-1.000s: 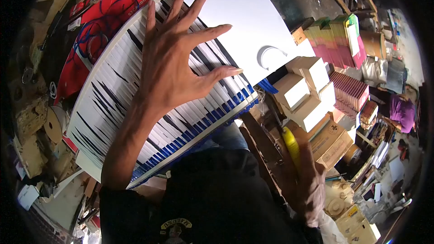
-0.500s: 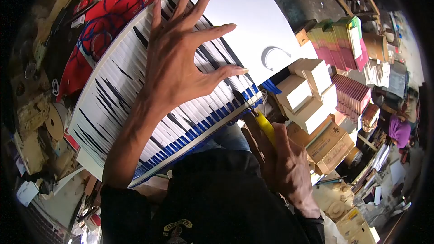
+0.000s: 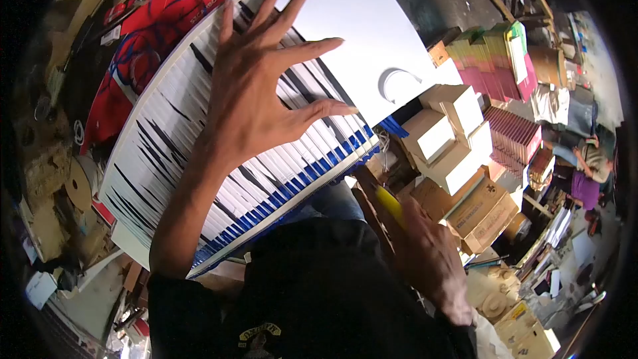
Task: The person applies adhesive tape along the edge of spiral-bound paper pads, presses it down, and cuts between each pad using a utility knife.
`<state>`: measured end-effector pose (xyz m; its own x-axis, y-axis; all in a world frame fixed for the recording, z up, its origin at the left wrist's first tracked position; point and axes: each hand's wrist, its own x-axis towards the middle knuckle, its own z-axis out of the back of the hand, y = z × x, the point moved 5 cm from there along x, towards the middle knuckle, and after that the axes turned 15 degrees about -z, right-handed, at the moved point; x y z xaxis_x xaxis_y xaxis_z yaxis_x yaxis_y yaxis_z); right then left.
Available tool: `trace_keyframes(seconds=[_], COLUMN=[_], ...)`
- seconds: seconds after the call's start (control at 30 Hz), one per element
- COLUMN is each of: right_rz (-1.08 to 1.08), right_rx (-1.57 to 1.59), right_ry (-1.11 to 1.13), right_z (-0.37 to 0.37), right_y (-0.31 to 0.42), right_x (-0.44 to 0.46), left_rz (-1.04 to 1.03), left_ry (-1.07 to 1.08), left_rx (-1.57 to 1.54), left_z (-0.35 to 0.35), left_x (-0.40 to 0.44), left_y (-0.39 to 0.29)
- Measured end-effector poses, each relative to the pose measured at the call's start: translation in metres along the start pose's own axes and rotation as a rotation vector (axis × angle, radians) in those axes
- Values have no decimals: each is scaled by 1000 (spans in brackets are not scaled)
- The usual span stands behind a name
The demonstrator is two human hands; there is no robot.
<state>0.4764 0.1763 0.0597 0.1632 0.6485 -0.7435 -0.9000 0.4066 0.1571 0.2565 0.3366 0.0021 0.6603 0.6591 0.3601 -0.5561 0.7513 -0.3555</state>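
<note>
A long row of white paper blocks (image 3: pixel 279 183), pressed side by side, lies in front of me. Black strips show between the blocks, and blue bands line the edge nearest my body. My left hand (image 3: pixel 246 103) rests across the top of the row with its fingers spread. Beyond its fingertips lies a smooth white board (image 3: pixel 355 23) at the row's far end. In my right hand (image 3: pixel 432 259) is a yellow-handled utility knife (image 3: pixel 389 203), held just off the near right corner of the row. Motion blurs the knife, and its blade cannot be made out.
Light-coloured boxes (image 3: pixel 444 139) and a brown carton (image 3: pixel 488 216) stand to the right. Behind them are stacks of green and pink booklets (image 3: pixel 495 60) and red-edged books (image 3: pixel 512 134). A red sheet (image 3: pixel 153 53) lies at the left. Another person (image 3: pixel 588 176) is far right.
The knife has come away from the row's near right corner, moving toward my body with my right hand. My left hand stays spread on the row.
</note>
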Motion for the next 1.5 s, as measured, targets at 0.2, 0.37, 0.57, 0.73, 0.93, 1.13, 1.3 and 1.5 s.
trace_keyframes(seconds=[0.2, 0.37, 0.57, 0.73, 0.93, 1.13, 1.3, 1.5], right_rz=[67, 303, 290, 327, 233, 255, 257, 256], right_rx=[275, 215, 172, 228, 195, 195, 179, 128], right_ry=[-172, -259, -200, -268, -197, -205, -172, -187], right_z=[10, -5, -3, -1, 0, 1, -2, 0], right_y=[17, 27, 28, 30, 33, 31, 31, 30], right_x=[-12, 4, 8, 6, 9, 8, 9, 5], left_rz=[-56, -35, 136, 52, -16, 110, 104, 57], left_ry=[-23, -92, 189, 187, 111, 221, 221, 160], left_rx=[-111, -94, -138, -58, -14, -160, -183, -122], left_z=[0, 16, 18, 12, 8, 20, 22, 20], left_x=[-5, 1, 9, 3, 0, 7, 9, 6], left_y=[1, -6, -4, 1, 1, -2, -1, -3])
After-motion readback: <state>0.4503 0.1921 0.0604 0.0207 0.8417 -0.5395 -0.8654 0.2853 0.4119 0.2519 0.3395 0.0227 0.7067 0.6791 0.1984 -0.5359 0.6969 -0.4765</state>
